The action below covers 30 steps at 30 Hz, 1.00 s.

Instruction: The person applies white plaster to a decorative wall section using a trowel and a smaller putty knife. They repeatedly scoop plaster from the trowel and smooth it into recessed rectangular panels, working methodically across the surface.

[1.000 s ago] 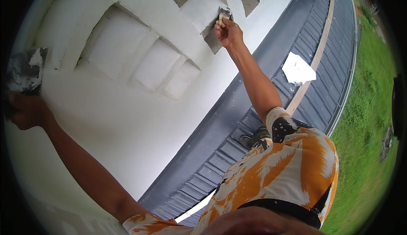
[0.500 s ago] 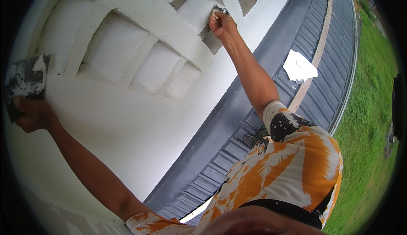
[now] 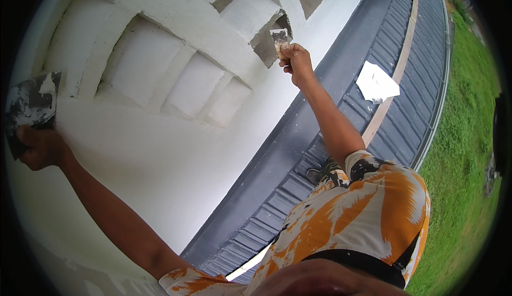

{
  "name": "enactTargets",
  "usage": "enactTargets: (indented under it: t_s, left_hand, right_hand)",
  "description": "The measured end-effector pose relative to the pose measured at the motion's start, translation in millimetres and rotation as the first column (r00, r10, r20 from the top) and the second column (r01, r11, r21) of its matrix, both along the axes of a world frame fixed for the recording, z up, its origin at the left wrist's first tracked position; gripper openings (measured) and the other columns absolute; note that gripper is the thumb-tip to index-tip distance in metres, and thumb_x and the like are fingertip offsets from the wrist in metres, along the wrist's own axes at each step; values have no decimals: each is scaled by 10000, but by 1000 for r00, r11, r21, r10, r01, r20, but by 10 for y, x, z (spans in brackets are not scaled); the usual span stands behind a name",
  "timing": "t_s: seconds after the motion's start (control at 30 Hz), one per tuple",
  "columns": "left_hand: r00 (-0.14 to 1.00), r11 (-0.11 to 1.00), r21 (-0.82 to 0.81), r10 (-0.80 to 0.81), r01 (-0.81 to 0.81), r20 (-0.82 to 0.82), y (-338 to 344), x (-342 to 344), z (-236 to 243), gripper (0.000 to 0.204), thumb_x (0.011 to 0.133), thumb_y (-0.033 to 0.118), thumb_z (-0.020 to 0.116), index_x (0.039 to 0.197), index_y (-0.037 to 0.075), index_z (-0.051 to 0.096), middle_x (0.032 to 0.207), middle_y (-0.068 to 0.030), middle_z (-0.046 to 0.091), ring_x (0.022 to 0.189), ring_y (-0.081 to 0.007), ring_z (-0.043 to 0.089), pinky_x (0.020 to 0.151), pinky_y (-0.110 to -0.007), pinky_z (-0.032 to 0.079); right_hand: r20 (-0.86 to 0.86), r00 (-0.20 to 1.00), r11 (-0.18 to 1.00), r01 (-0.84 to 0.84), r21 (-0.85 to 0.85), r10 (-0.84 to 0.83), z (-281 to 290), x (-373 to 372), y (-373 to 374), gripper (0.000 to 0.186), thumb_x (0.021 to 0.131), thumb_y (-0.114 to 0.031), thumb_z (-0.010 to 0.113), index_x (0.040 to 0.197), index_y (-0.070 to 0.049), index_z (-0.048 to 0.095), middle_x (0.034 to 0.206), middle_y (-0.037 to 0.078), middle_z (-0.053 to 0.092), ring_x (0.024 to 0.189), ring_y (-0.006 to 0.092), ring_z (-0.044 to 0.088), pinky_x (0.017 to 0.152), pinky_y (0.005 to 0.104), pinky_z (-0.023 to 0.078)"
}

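At the far left, my left hand (image 3: 40,147) grips a wide dark plate (image 3: 33,101) smeared with white filler; its fingers are closed round the lower edge. My right hand (image 3: 296,64), raised at the upper middle, pinches the handle of a small putty knife (image 3: 279,37). That knife has a blade with whitish smears and a pale, stained handle. It is in front of a grey, uncoated recess (image 3: 262,49) in the white wall (image 3: 213,152). Whether the blade touches the wall I cannot tell.
Several white-coated recesses (image 3: 141,61) step along the wall, with grey-edged openings (image 3: 309,0) at the top. Below the wall runs a dark ribbed metal roof (image 3: 410,109). A plank (image 3: 392,90) and a white angular sheet (image 3: 377,82) lie on it. Grass (image 3: 469,120) lies beyond the roof edge.
My right hand has drawn away from the recess, down and to the right, and the small knife's blade now shows upright. My left hand with the plate has barely shifted.
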<state>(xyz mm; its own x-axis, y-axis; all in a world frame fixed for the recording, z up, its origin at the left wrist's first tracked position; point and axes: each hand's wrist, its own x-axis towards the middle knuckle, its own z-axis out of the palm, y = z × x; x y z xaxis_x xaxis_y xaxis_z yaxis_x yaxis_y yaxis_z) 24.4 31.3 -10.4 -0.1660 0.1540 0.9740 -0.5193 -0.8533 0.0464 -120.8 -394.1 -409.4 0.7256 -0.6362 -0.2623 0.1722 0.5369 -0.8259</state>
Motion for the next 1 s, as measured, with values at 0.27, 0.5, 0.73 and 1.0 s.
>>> enactTargets:
  t_s: [0.27, 0.5, 0.73, 1.0]
  left_hand:
    - [999, 1000, -10, 21, -21, -24, 94, 76, -16, 782, 847, 607, 584, 731, -166, 589, 786, -295, 652, 734, -378, 671, 672, -447, 558]
    - [999, 1000, -17, 3, -4, -51, -38, -17, -23, 799, 841, 630, 577, 756, -164, 599, 804, -302, 653, 757, -376, 673, 678, -445, 556]
    - [990, 992, -120, 7, -23, -138, 19, -31, -134, 756, 884, 587, 543, 708, -148, 579, 770, -267, 637, 711, -337, 646, 668, -443, 545]
    - [978, 994, -46, 93, -104, -187, 475, -34, -3, 643, 980, 457, 430, 791, -129, 615, 821, -226, 641, 720, -307, 630, 696, -409, 536]
  right_hand:
    - [168, 986, 996, 5, 88, -19, -369, 406, -572, 41, 921, -77, 572, 904, -110, 588, 736, 0, 587, 506, 86, 488, 443, 243, 377]
    - [-4, 992, 989, -123, -83, 123, -600, 675, -640, 106, 898, -77, 586, 808, -122, 617, 662, -14, 554, 508, 74, 419, 424, 252, 288]
    - [224, 972, 952, -137, 272, 76, -665, 474, -525, 100, 1008, -147, 470, 984, -101, 556, 784, 18, 585, 563, 102, 473, 468, 254, 412]
    - [169, 939, 897, -338, 284, 300, -372, 714, -464, 96, 985, -108, 483, 962, -64, 566, 759, 43, 621, 523, 96, 484, 441, 240, 408]
